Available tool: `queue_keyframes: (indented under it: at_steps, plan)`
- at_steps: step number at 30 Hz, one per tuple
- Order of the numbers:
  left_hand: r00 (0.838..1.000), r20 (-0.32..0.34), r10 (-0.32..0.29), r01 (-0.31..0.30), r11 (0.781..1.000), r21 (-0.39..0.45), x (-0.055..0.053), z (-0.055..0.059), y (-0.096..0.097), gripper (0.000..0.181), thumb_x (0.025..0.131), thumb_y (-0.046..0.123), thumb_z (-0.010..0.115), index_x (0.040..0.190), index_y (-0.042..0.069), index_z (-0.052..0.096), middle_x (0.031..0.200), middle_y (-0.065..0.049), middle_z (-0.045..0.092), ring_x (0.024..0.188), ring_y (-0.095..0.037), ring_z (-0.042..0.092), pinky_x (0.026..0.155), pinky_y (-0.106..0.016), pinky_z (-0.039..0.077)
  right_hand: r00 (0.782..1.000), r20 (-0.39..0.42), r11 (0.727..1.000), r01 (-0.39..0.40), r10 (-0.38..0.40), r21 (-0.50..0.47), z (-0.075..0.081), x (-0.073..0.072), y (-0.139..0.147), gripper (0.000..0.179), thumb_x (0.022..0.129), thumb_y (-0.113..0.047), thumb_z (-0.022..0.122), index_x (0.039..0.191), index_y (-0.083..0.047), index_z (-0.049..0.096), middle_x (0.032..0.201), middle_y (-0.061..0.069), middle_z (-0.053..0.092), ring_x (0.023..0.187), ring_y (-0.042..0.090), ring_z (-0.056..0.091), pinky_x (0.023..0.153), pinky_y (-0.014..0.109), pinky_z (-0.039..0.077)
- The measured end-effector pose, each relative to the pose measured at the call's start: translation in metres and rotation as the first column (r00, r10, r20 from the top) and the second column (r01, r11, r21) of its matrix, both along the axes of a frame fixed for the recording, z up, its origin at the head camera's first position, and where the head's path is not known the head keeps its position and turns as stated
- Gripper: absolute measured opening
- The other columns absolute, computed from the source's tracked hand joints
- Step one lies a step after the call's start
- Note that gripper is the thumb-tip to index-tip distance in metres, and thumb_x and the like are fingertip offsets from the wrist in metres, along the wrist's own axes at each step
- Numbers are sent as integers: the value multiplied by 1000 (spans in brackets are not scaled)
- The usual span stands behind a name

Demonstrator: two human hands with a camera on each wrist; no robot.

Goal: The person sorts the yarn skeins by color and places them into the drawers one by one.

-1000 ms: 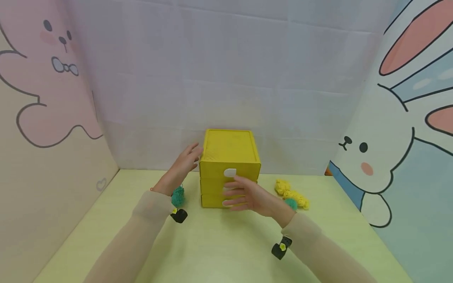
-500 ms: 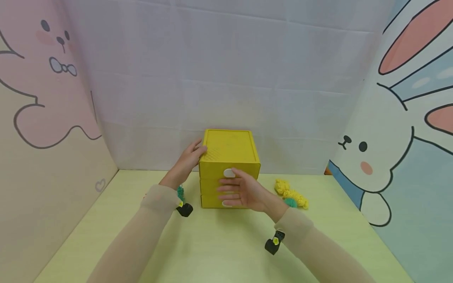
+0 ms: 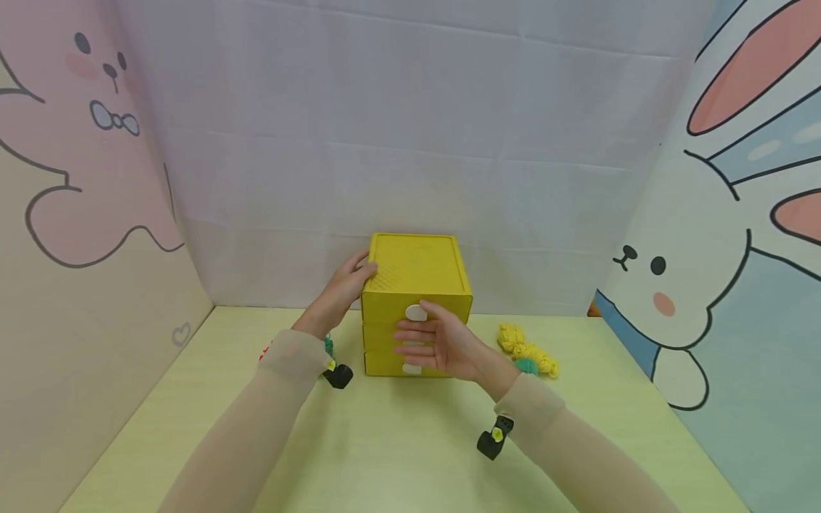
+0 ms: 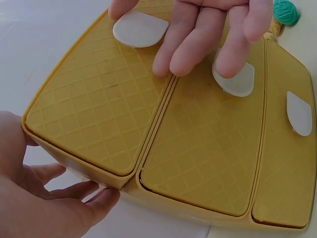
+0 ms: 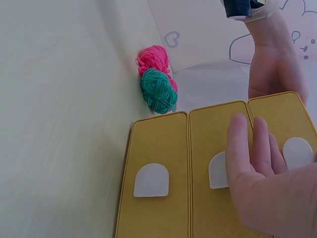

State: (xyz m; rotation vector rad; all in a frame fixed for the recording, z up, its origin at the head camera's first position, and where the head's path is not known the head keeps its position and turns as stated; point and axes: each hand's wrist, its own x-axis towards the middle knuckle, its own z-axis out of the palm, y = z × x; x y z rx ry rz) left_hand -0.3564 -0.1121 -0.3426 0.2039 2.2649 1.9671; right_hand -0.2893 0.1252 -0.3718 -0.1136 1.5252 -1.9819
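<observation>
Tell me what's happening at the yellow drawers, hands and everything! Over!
Left hand resting on left edge of yellow box. Right hand in front, thumb by top handle. All three drawers look shut. Yarn off to both sides, not blocking.

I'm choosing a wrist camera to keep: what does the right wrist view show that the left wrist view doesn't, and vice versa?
Only the right wrist: pink yarn, the teal ball next to it, and the heart drawn on the wall.
Only the left wrist: another teal ball, some yellow yarn, and fingertips of the left grip on the side of the yellow drawer box.
Both: that box, three white tabs, the right grip and part of the left.
</observation>
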Motion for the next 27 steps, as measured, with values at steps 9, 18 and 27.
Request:
queue_keyframes:
  at_steps: [9,18,27]
  plan:
    - [1000,-28,-6,5,999,-36,1,-2,-2,66,114,42,47,172,26,19,169,-14,35,150,-33,44,127,-54,30,996,5,996,90,-90,-23,-5,-2,-5,72,109,-57,48,151,2,54,152,17,60,137,37,61,103,39,58]
    - [995,-86,-55,48,996,-75,1,-3,0,65,115,40,44,172,22,17,168,-17,36,150,-36,44,126,-55,31,990,-64,992,123,-124,-7,-10,-1,-3,69,110,-53,47,148,3,57,144,17,66,136,38,61,104,39,57]
    - [997,-73,-37,28,992,-120,2,-3,-1,65,115,43,44,172,27,17,170,-14,35,153,-35,39,127,-58,28,988,-112,995,104,-104,-11,-14,7,-1,75,109,-57,49,149,6,55,145,20,64,133,36,64,108,41,54]
